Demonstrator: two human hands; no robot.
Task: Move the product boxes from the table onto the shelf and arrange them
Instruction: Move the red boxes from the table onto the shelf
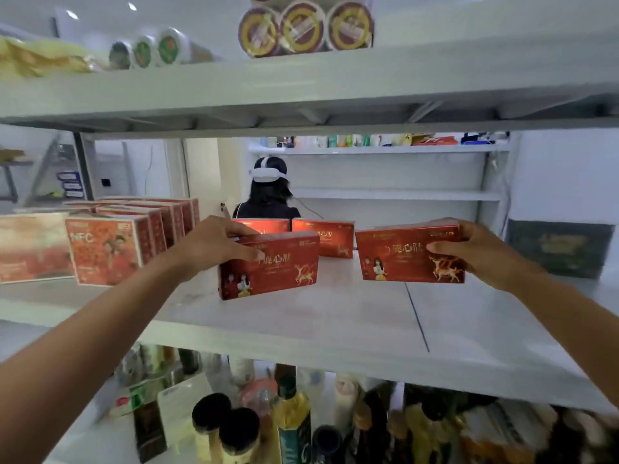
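Observation:
Two red product boxes with gold deer art stand upright on the white middle shelf (pixel 301 316). My left hand (pixel 214 244) grips the top left corner of the left red box (pixel 278 269), thumb on its front. My right hand (pixel 482 249) grips the right end of the right red box (pixel 402 259), thumb across its front. Behind them, two more red boxes (pixel 326 241) of the same kind stand at the back of the shelf.
A row of orange "NFC" cartons (pixel 110 249) fills the shelf's left side. A dark green box (pixel 559 247) sits at the right. Bottles and jars (pixel 291 426) crowd the shelf below; round tubs (pixel 301 28) sit above. A person with a headset (pixel 269 192) stands behind the shelf.

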